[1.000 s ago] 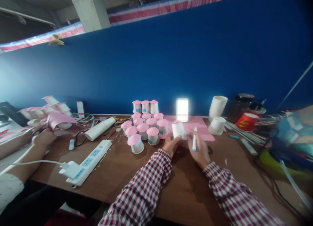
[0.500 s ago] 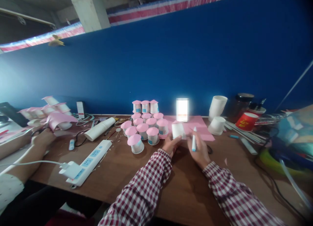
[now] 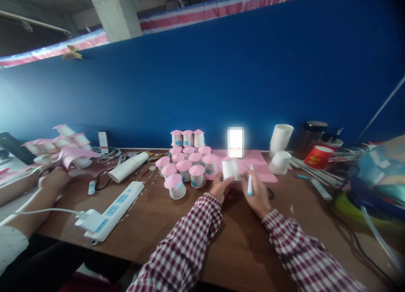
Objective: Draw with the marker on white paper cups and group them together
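My left hand [image 3: 220, 187] is closed around a small white paper cup [image 3: 230, 169], held upside down just above the brown table [image 3: 196, 224]. My right hand [image 3: 258, 194] grips a white and blue marker pen [image 3: 249, 180] upright, its tip close to the cup's right side. Both hands sit in front of a pink paper sheet [image 3: 256, 163]. To the left of my left hand stands a cluster of several small white cups with pink paper lids [image 3: 186, 165].
A white power strip [image 3: 110, 210] with a plug lies at the left front. Another person's hand [image 3: 53, 178] works pink paper at the far left. Stacked white cups [image 3: 281, 142], a red cup [image 3: 316, 157], a dark jar [image 3: 313, 134] and cables crowd the right. A bright phone [image 3: 236, 142] leans on the blue wall.
My hands, the cup and the pen have hardly moved; the cup has turned slightly in my left hand. The view has shifted a little.
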### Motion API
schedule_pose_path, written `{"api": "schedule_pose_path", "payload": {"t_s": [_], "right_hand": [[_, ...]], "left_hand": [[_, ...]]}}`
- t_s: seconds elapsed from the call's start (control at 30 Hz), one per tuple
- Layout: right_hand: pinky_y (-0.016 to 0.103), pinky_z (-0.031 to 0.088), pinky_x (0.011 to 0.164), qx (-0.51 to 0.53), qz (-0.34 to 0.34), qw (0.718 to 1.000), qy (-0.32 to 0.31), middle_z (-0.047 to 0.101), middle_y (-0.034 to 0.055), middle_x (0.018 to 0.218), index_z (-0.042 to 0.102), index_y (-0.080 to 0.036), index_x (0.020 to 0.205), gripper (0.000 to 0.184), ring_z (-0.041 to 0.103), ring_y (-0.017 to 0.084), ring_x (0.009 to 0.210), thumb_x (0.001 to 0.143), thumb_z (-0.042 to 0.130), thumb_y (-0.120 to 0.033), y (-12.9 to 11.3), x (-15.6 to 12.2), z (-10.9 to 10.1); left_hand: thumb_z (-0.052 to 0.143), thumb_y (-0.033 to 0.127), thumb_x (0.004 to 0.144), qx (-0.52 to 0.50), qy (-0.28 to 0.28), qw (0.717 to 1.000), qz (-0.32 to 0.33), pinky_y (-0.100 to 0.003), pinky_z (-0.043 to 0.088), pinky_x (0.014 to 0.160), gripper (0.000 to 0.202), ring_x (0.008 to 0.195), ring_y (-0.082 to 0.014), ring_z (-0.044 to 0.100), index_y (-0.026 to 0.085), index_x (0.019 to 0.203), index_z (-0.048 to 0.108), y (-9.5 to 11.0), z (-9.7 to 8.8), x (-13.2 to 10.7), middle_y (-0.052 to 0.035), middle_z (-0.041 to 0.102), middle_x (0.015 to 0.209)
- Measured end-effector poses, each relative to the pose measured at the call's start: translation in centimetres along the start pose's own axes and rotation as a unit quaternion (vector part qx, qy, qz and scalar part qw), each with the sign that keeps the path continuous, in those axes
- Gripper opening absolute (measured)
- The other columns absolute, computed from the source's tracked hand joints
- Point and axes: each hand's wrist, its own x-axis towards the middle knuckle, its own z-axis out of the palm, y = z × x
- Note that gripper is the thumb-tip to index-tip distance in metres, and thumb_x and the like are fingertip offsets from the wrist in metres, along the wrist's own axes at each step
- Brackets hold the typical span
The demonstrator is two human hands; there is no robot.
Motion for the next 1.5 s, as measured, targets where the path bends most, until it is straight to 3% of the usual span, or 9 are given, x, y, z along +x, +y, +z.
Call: {"api": "schedule_pose_path", "payload": {"t_s": [0.43,0.73,1.03,1.3,1.5], "right_hand": [[0.036,0.052,0.077,0.011,0.002,1.000,-0.009,0.066,0.0100,0.099,0.050,-0.017,0.111,0.030,0.064,0.023,0.088,0.087,0.045,-0.034,0.2,0.0,0.1],[0.037,0.051,0.079,0.017,0.005,1.000,-0.011,0.065,0.0098,0.098,0.050,-0.017,0.110,0.029,0.063,0.023,0.089,0.087,0.046,-0.034,0.3,-0.1,0.1],[0.036,0.052,0.077,0.036,-0.008,0.999,-0.020,0.065,0.0091,0.096,0.050,-0.018,0.110,0.027,0.064,0.023,0.087,0.088,0.047,-0.034,0.2,-0.1,0.2],[0.037,0.051,0.082,0.066,-0.033,0.997,-0.019,0.063,0.0089,0.100,0.052,-0.020,0.103,0.021,0.062,0.021,0.091,0.089,0.044,-0.032,-0.2,-0.1,0.1],[0.037,0.052,0.081,0.064,0.001,0.997,0.029,0.066,0.0084,0.095,0.052,-0.019,0.105,0.022,0.064,0.021,0.087,0.088,0.046,-0.032,-0.9,-0.1,-0.3]], "left_hand": [[0.074,0.020,0.067,0.002,-0.003,1.000,0.001,-0.035,0.049,0.084,0.050,0.087,-0.0210,0.065,0.012,0.113,0.056,-0.2,-0.2,0.2,-0.0122,0.067,0.100],[0.073,0.019,0.066,0.009,0.017,1.000,-0.011,-0.035,0.050,0.082,0.044,0.088,-0.0219,0.064,0.011,0.106,0.058,-0.1,-0.2,0.2,-0.0122,0.067,0.098],[0.067,0.019,0.070,-0.023,0.003,1.000,-0.011,-0.036,0.050,0.084,0.047,0.093,-0.0217,0.063,0.015,0.114,0.053,-0.2,-0.3,0.2,-0.0098,0.067,0.100],[0.070,0.024,0.072,-0.010,0.020,0.999,-0.024,-0.032,0.051,0.075,0.038,0.080,-0.0176,0.064,0.013,0.105,0.056,0.2,0.1,0.0,-0.0092,0.066,0.094],[0.070,0.033,0.072,-0.037,0.052,0.998,-0.021,-0.026,0.051,0.069,0.032,0.072,-0.0131,0.062,0.013,0.095,0.058,0.3,-0.2,0.2,-0.0062,0.066,0.085]]}}
